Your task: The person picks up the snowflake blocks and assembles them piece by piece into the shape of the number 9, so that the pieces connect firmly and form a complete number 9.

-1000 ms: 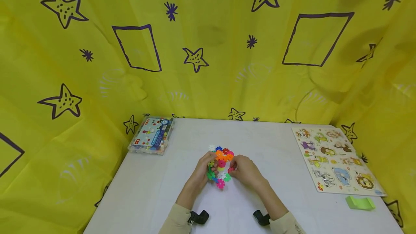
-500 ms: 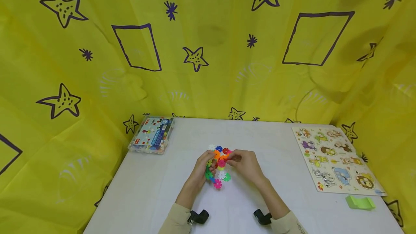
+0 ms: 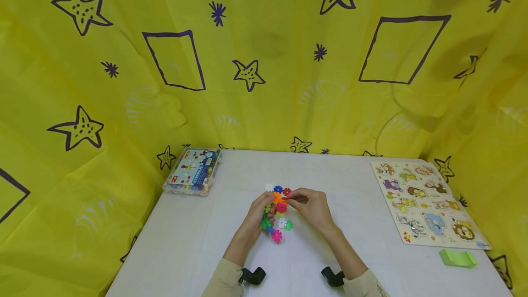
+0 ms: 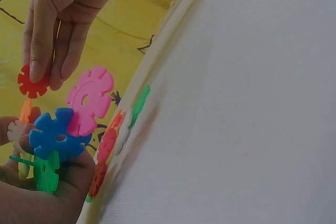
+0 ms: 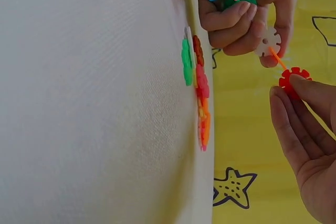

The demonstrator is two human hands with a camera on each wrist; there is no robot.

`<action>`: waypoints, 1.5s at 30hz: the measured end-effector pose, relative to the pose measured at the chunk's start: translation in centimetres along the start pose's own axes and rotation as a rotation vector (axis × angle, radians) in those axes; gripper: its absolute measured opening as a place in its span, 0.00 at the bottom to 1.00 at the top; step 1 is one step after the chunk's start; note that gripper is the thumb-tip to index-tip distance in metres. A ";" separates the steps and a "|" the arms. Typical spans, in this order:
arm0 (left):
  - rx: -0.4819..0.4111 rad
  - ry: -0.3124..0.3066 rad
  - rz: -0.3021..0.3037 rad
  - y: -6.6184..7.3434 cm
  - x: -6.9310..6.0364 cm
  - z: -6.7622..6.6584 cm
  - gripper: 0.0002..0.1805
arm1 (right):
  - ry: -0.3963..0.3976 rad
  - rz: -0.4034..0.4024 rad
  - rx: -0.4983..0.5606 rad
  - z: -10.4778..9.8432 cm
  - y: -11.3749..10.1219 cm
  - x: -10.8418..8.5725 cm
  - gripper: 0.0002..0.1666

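Observation:
My left hand (image 3: 252,217) grips a joined cluster of plastic snowflake discs above the table. In the left wrist view the cluster shows a pink disc (image 4: 100,98), a blue disc (image 4: 50,137) and a green disc (image 4: 47,174). A white disc (image 5: 269,42) and an orange disc (image 5: 278,59) stick out by the left fingers in the right wrist view. My right hand (image 3: 313,207) pinches a red snowflake disc (image 4: 32,86) between thumb and fingertips. Its edge meets the orange disc's end; whether their slots interlock I cannot tell. Several loose discs (image 3: 281,222) lie on the table below.
On the white table (image 3: 330,173), a clear plastic box (image 3: 194,171) with a printed label stands at the back left. An animal puzzle board (image 3: 429,203) lies at the right, with a light green block (image 3: 458,258) in front. Yellow patterned cloth surrounds the table.
My right hand has risen from beside the loose discs, up and leftward to the left hand's cluster, with the red disc in its pinch. The left hand has stayed nearly still.

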State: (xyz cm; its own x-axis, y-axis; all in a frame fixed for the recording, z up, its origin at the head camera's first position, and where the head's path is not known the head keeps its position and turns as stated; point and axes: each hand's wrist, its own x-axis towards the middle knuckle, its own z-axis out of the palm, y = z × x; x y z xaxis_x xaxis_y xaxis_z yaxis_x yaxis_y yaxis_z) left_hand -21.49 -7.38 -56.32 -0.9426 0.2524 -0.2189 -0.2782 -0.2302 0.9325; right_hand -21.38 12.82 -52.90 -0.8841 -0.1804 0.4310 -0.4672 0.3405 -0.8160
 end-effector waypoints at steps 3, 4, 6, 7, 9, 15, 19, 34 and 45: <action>0.004 -0.001 -0.004 0.0 0.0 0.0 0.10 | 0.010 -0.001 0.003 0.1 0.0 0.0 0.09; 0.003 -0.002 -0.003 -0.1 0.0 0.0 0.10 | 0.013 -0.004 0.004 0.1 0.0 0.0 0.09; 0.004 -0.005 0.001 -0.1 0.0 0.0 0.11 | 0.019 -0.009 0.005 0.1 0.1 -0.1 0.09; 0.003 -0.007 -0.002 -0.1 0.0 0.0 0.11 | 0.022 -0.014 0.006 0.2 0.1 -0.1 0.09; 0.010 -0.011 0.001 -0.2 0.0 0.0 0.13 | 0.028 -0.032 -0.004 0.3 0.2 -0.1 0.10; 0.027 -0.018 0.010 -0.3 0.0 -0.1 0.12 | 0.040 -0.094 -0.074 0.6 0.1 -0.2 0.09; 0.039 -0.021 0.019 -0.3 -0.1 0.0 0.12 | 0.051 -0.118 -0.091 0.7 0.3 -0.2 0.09; 0.080 -0.064 0.018 -0.5 -0.4 0.0 0.13 | 0.079 -0.179 -0.110 1.3 0.4 -0.4 0.11; 0.110 -0.049 0.095 0.3 -0.3 0.1 0.16 | -0.035 0.094 -0.168 1.5 0.5 -0.6 0.20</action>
State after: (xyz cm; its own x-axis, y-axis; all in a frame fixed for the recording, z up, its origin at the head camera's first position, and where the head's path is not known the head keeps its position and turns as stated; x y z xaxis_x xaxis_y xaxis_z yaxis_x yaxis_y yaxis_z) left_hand -21.24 -7.47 -55.95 -0.9527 0.2806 -0.1167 -0.1640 -0.1513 0.9748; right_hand -21.12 11.76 -54.13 -0.9248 -0.1709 0.3398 -0.3783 0.5064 -0.7749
